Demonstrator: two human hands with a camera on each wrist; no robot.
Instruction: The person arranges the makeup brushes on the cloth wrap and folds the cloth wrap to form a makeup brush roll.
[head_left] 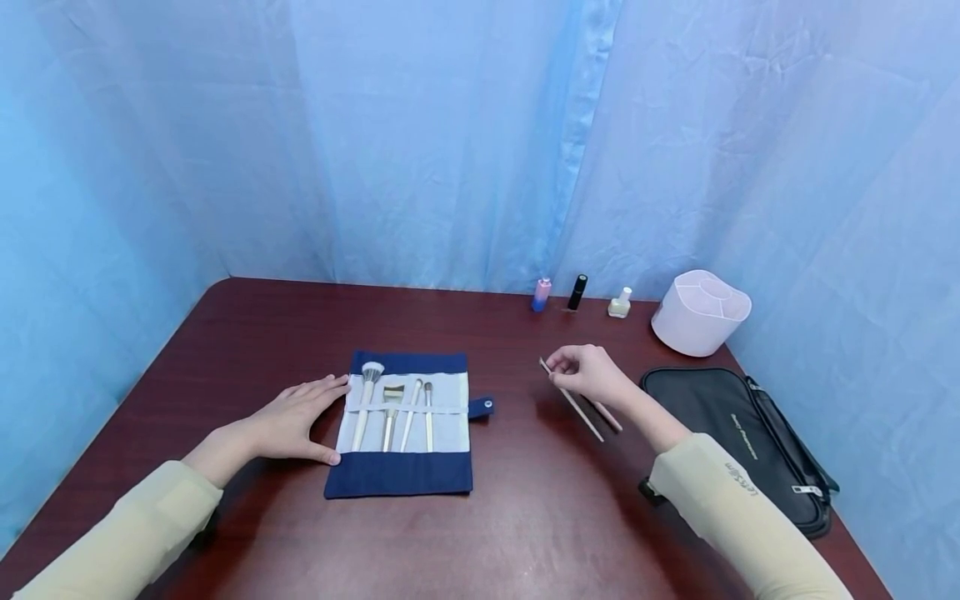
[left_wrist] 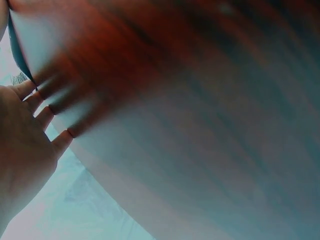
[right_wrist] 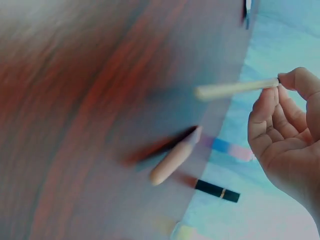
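Note:
A navy brush roll (head_left: 397,477) lies unrolled with a pale inner panel, holding a fluffy powder brush (head_left: 367,404), a flat-headed brush (head_left: 389,417) and two slim brushes under an elastic strip. My left hand (head_left: 296,421) rests at its left edge, fingers spread, thumb at the lower left side. My right hand (head_left: 588,373) pinches a slim pale makeup brush (head_left: 577,410) near one end between thumb and fingertips, over the table to the right of the roll. Below that hand is a second slim makeup brush (right_wrist: 172,162), apart from the fingers in the right wrist view.
Along the back edge stand a pink-and-blue bottle (head_left: 541,295), a black tube (head_left: 577,293) and a nail polish bottle (head_left: 619,304). A white divided holder (head_left: 697,321) stands at the back right. Beside my right forearm lies a black zipped case (head_left: 720,425).

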